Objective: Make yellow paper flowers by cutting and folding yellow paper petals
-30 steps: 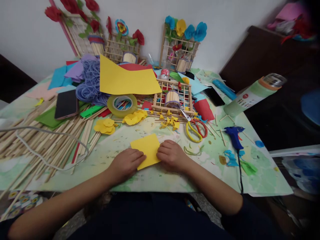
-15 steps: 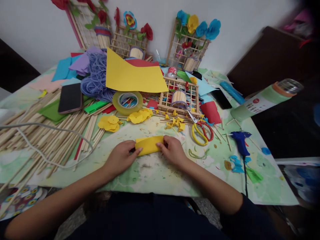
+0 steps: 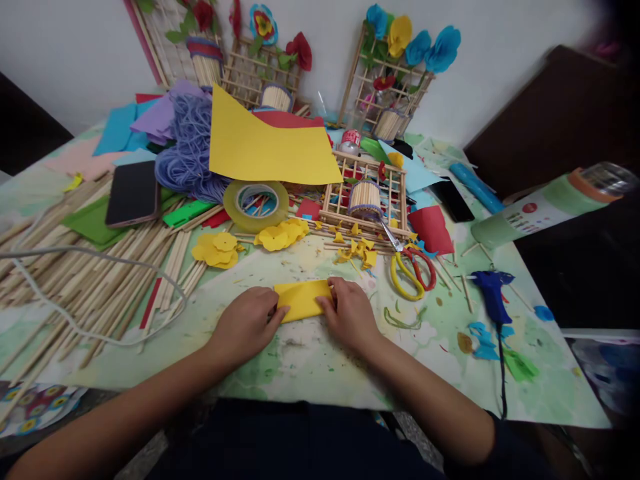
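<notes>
A folded strip of yellow paper (image 3: 302, 300) lies between my two hands, just above or on the table's front middle. My left hand (image 3: 251, 321) pinches its left end, thumb in front and fingers behind. At the opposite end my right hand (image 3: 353, 313) grips the strip the same way, thumb near the lower edge. Beyond the paper sit yellow paper flowers (image 3: 281, 234) and small yellow scraps (image 3: 361, 252). To the right of my right hand rest scissors (image 3: 409, 270) with red and yellow handles, blades pointing away.
Wooden sticks (image 3: 115, 280) and a white cable (image 3: 75, 312) cover the left side. Behind are a tape roll (image 3: 230, 212), a large yellow sheet (image 3: 273, 150), blue yarn (image 3: 187, 143) and stick lattices (image 3: 400, 183). A glue gun (image 3: 493, 293) and a tilted bottle (image 3: 540, 210) occupy the right.
The folded paper's edges now line up more closely, with less of the back layer showing. Both hands keep hold of its ends. The whole view has shifted slightly.
</notes>
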`<state>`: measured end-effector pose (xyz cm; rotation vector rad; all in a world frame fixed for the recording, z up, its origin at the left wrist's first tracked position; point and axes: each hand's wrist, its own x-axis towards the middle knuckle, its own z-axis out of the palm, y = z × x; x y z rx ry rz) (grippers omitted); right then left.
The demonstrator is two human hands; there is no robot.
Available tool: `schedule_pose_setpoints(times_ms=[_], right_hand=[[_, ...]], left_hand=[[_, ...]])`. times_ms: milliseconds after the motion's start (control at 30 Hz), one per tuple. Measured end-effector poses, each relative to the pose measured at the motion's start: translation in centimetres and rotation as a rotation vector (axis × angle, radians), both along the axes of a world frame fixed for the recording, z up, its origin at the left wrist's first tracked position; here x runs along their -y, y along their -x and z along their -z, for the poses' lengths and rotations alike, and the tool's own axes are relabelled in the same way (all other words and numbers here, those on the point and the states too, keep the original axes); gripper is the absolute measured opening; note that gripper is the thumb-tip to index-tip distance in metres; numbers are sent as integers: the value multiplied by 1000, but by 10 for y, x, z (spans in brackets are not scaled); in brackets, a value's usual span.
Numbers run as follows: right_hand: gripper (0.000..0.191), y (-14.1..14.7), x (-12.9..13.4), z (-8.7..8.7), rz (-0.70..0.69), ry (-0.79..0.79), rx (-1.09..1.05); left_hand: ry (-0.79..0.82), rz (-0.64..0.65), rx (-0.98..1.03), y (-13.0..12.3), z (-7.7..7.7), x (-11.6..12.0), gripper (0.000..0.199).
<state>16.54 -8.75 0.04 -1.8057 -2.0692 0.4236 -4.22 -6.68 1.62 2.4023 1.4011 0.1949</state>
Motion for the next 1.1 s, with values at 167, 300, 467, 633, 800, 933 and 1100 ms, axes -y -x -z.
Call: schedule_pose_setpoints(times_ms=[167, 300, 467, 633, 800, 933, 1100], right_hand=[[34, -1, 2, 0, 3, 8, 12], [37, 1, 0, 2, 5, 5, 59], [42, 4, -2, 4, 0, -3, 140], [47, 4, -3, 2, -3, 17, 193], [49, 3, -3, 1, 5, 4, 212], [47, 2, -1, 1, -30, 3, 214], [45, 1, 1, -1, -50, -7, 207]], left_hand=[[26, 8, -3, -1, 1, -2, 31], [63, -30, -42, -4, -2, -7, 28], [98, -69, -68, -4, -6, -12, 26], [107, -74, -77, -4, -6, -12, 25], [-1, -120, 3, -2, 5, -6, 19], [-174, -94, 90, 1, 14, -3, 45], [-171, -51, 98, 3, 15, -4, 46]])
